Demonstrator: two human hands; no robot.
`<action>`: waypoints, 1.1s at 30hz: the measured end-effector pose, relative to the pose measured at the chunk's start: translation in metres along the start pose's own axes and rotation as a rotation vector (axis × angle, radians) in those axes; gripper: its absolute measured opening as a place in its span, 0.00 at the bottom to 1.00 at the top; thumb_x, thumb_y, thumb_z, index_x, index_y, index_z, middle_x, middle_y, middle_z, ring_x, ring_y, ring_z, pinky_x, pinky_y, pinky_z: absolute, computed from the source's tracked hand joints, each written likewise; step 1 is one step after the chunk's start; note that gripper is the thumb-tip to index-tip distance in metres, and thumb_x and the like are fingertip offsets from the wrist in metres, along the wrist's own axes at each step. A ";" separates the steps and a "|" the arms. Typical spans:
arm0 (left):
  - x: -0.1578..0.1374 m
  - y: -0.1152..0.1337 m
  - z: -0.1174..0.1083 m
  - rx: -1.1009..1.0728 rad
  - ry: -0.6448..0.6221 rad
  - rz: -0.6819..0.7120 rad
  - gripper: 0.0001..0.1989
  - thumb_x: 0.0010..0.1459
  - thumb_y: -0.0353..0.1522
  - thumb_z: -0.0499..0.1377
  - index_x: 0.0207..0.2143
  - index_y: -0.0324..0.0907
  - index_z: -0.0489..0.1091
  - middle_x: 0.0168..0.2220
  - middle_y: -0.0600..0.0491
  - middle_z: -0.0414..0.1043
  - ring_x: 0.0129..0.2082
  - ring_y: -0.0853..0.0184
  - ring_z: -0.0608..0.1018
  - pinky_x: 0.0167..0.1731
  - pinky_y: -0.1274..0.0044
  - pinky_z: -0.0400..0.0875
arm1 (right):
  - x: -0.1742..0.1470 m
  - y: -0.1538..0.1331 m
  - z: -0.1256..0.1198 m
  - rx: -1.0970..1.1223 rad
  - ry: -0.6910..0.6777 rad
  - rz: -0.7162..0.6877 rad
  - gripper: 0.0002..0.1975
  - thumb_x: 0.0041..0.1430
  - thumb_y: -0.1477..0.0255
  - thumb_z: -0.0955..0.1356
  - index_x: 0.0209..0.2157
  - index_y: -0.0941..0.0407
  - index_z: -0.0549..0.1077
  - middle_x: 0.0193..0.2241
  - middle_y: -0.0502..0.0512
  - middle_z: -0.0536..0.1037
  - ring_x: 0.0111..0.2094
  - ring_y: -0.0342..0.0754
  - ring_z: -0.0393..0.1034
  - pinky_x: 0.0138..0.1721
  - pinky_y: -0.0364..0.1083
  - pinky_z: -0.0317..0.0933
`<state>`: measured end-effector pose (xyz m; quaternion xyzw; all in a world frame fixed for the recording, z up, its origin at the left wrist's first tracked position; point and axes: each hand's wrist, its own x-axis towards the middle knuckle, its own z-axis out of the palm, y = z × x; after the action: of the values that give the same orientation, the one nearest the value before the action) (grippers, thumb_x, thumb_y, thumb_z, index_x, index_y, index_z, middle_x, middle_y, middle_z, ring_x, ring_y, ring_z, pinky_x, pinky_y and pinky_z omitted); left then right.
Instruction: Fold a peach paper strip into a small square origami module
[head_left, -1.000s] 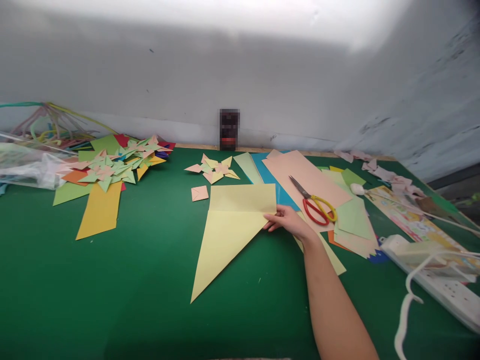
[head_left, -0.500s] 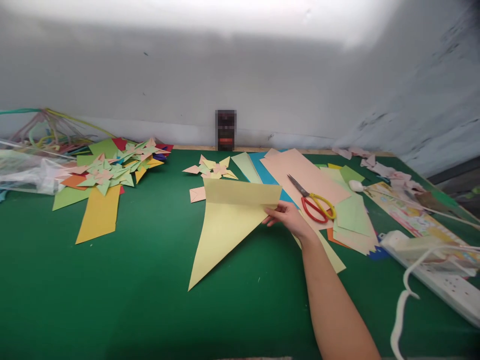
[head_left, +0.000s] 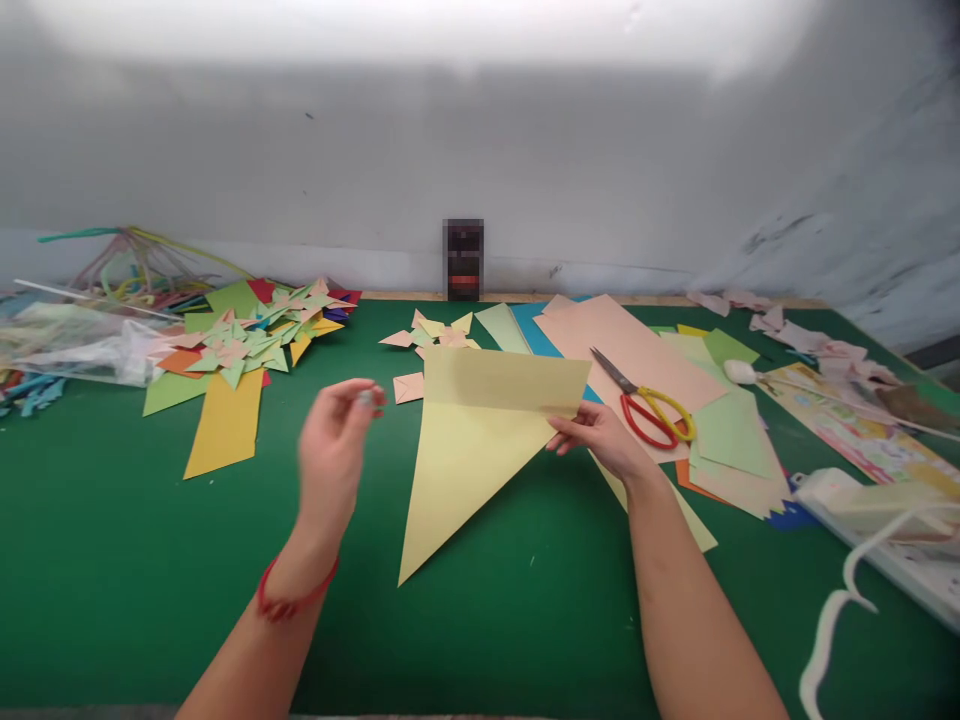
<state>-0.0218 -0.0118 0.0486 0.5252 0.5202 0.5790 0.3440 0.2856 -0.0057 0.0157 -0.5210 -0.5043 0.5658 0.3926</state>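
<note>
My right hand [head_left: 604, 437] pinches the right edge of a pale yellow sheet of paper [head_left: 472, 440]. That sheet has its far part folded into a band, and its near part tapers to a point towards me. Left of the paper, and apart from it, my left hand [head_left: 335, 440] is raised with its fingers curled in against the thumb; I see nothing between them. A red bracelet [head_left: 289, 600] circles the left wrist. Just behind the sheet lie a folded paper star [head_left: 431, 328] and a small folded pink piece [head_left: 409, 388].
Scissors [head_left: 645, 405] with red and yellow handles rest on pink sheets [head_left: 600, 320] at the right. Several paper stars [head_left: 240, 345] are heaped at the left by a plastic bag [head_left: 105, 350]. A white power strip [head_left: 885, 550] and cable lie at the right edge of the green table [head_left: 150, 600].
My left hand has come into view from below and stands left of the paper. The right hand keeps its pinch on the sheet. The whole view has shifted slightly.
</note>
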 end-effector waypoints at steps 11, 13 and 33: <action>0.021 -0.051 0.022 -0.113 -0.602 -0.463 0.24 0.48 0.42 0.60 0.45 0.39 0.68 0.39 0.46 0.74 0.38 0.57 0.76 0.35 0.69 0.72 | 0.002 0.002 -0.001 -0.045 -0.047 0.057 0.22 0.47 0.62 0.70 0.42 0.60 0.70 0.31 0.60 0.77 0.27 0.49 0.74 0.27 0.46 0.69; 0.021 -0.053 0.019 -0.113 -0.628 -0.481 0.25 0.48 0.42 0.59 0.46 0.39 0.68 0.39 0.46 0.75 0.37 0.58 0.76 0.33 0.70 0.72 | 0.002 0.002 0.000 -0.057 -0.065 0.062 0.22 0.48 0.62 0.70 0.43 0.61 0.70 0.29 0.59 0.77 0.27 0.49 0.74 0.26 0.45 0.69; 0.028 -0.064 0.013 -0.177 -0.852 -0.514 0.18 0.50 0.40 0.59 0.42 0.40 0.71 0.39 0.47 0.74 0.36 0.62 0.76 0.35 0.72 0.70 | 0.003 0.007 0.003 -0.020 -0.241 0.145 0.22 0.52 0.63 0.68 0.46 0.63 0.69 0.29 0.61 0.77 0.26 0.49 0.74 0.22 0.42 0.67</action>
<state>-0.0251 0.0321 -0.0075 0.5387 0.3951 0.2516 0.7003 0.2828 -0.0047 0.0083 -0.4880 -0.5144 0.6462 0.2823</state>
